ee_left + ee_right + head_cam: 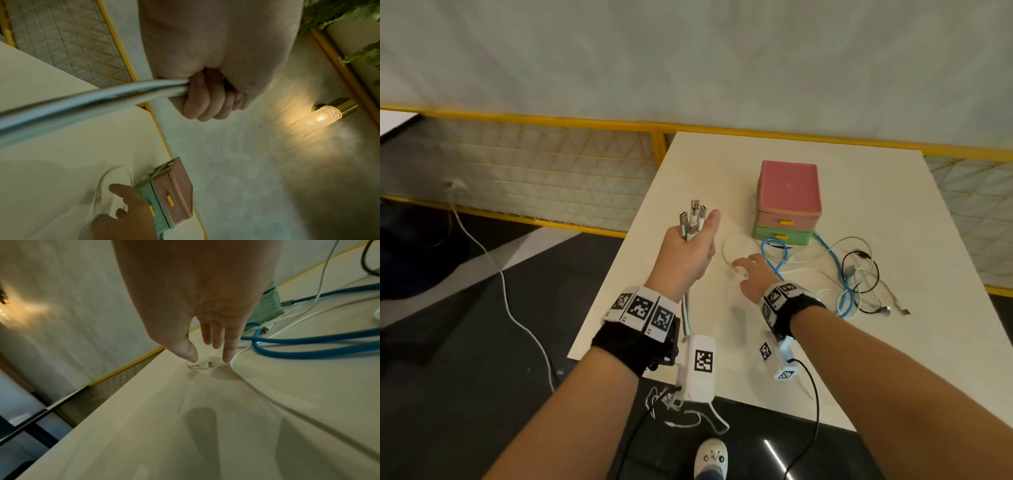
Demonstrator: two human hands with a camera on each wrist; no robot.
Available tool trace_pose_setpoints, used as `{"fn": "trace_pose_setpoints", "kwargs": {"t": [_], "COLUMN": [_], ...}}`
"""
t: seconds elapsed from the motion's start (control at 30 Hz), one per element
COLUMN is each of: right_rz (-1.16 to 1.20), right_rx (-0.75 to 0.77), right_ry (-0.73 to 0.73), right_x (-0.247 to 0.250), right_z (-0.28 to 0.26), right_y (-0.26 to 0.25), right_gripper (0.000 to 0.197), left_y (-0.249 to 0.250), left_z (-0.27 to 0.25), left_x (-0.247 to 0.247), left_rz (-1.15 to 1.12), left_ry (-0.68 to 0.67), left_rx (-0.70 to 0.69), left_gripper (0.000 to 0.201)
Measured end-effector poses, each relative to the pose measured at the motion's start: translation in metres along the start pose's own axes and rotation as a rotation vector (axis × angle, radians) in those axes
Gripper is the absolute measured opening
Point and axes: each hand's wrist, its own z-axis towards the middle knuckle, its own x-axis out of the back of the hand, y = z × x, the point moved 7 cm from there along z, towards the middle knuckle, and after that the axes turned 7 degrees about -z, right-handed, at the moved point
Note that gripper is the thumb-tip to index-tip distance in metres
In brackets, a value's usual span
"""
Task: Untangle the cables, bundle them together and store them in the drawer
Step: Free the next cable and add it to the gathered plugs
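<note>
My left hand is raised over the table's left edge and grips a bundle of cable ends, whose metal USB plugs stick up out of the fist. In the left wrist view its fingers curl round the grey and white cables. Lower down, my right hand reaches to the table with straight fingers. Its thumb and forefinger stand either side of a white cable plug and hold nothing. A tangle of blue, black and white cables lies to its right. The pink and green drawer box stands behind, both drawers closed.
The white table ends close to my left hand, with dark floor and a white cord beyond. A yellow-framed mesh railing runs behind the table. A lit wall lamp shows in the left wrist view.
</note>
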Motion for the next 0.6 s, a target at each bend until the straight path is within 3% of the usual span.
{"fn": "trace_pose_setpoints", "kwargs": {"t": [0.13, 0.37, 0.5, 0.57, 0.6], "right_rz": [-0.165, -0.257, -0.29, -0.225, -0.206], "right_rx": [0.013, 0.025, 0.104, 0.169, 0.219], "right_ry": [-0.047, 0.103, 0.121, 0.219, 0.34], "right_x": [-0.015, -0.017, -0.019, -0.002, 0.014], "right_z": [0.019, 0.016, 0.0, -0.017, -0.028], "right_y": [-0.007, -0.011, -0.015, -0.022, -0.026], "right_gripper": [0.057, 0.026, 0.034, 0.031, 0.027], "left_y": [0.002, 0.0, 0.003, 0.007, 0.009], "left_z": [0.014, 0.028, 0.028, 0.025, 0.023], "left_x": [0.007, 0.014, 0.02, 0.019, 0.018], "left_rz": [0.015, -0.009, 0.03, 0.054, 0.068], "left_ry": [-0.021, -0.035, -0.017, -0.027, -0.03], "left_rx": [-0.029, -0.045, -0.131, -0.179, -0.193], "left_gripper": [0.059, 0.057, 0.054, 0.049, 0.046]}}
